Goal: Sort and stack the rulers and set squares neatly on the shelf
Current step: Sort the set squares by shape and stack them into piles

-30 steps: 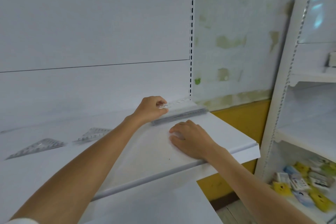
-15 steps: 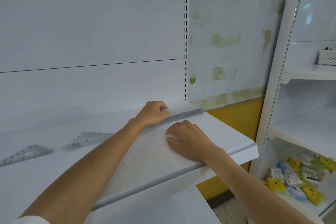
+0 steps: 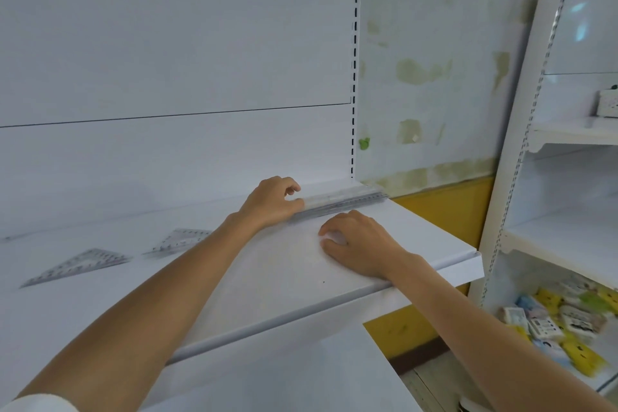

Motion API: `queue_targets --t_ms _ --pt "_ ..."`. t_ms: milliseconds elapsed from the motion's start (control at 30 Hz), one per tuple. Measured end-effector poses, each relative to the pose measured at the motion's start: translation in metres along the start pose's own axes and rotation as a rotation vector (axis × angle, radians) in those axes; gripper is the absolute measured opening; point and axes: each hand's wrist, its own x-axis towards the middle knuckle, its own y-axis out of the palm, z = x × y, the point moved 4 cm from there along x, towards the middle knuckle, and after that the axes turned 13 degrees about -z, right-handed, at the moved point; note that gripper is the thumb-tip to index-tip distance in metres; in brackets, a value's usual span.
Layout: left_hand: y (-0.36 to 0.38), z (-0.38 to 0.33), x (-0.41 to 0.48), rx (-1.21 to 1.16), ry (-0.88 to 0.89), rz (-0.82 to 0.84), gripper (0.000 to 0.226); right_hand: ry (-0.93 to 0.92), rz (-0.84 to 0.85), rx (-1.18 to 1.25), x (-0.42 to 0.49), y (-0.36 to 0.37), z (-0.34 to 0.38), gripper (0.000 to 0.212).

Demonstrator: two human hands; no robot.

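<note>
A stack of clear straight rulers (image 3: 341, 200) lies along the back right of the white shelf (image 3: 267, 278), against the back panel. My left hand (image 3: 272, 202) grips the left end of this stack, fingers curled over it. My right hand (image 3: 357, 246) rests on the shelf just in front of the rulers, fingers bent, nothing visible in it. Two clear set squares (image 3: 78, 264) (image 3: 180, 239) lie flat on the shelf farther left, apart from each other.
A slotted upright (image 3: 354, 77) marks the shelf's right end, with a patchy wall (image 3: 434, 77) beyond. Another white shelving unit (image 3: 551, 177) stands at the right; its low shelf holds several small coloured packets (image 3: 568, 321). A lower shelf (image 3: 267, 375) juts out below.
The rulers sit closer to the back panel than a second ago. Both hands stay at the stack; the view has shifted slightly.
</note>
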Motion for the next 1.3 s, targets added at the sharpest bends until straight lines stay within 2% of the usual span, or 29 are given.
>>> queue_targets --t_ms 133,267,500,667,833,1033,1300 --pt "-0.036 0.025 -0.019 0.038 -0.041 -0.036 0.028 -0.030 -0.052 -0.010 0.007 0.000 0.013 0.031" --pt "-0.089 0.062 -0.054 0.118 -0.078 -0.081 0.026 -0.135 -0.098 0.062 0.038 0.010 0.068 0.031" --pt "-0.224 0.149 -0.147 0.275 -0.255 -0.233 0.021 -0.334 -0.112 0.264 0.062 0.049 0.227 0.032" --pt "-0.326 0.200 -0.240 0.365 -0.389 -0.320 0.021 -0.502 -0.071 0.349 0.053 0.079 0.360 0.033" --pt "-0.426 0.244 -0.324 0.429 -0.505 -0.368 0.021 -0.596 0.007 0.430 0.028 0.105 0.486 0.033" --pt "-0.504 0.293 -0.398 0.447 -0.559 -0.447 0.020 -0.601 0.005 0.476 0.008 0.129 0.582 0.033" --pt "-0.538 0.337 -0.437 0.417 -0.552 -0.453 0.020 -0.595 0.083 0.456 -0.001 0.162 0.645 0.032"
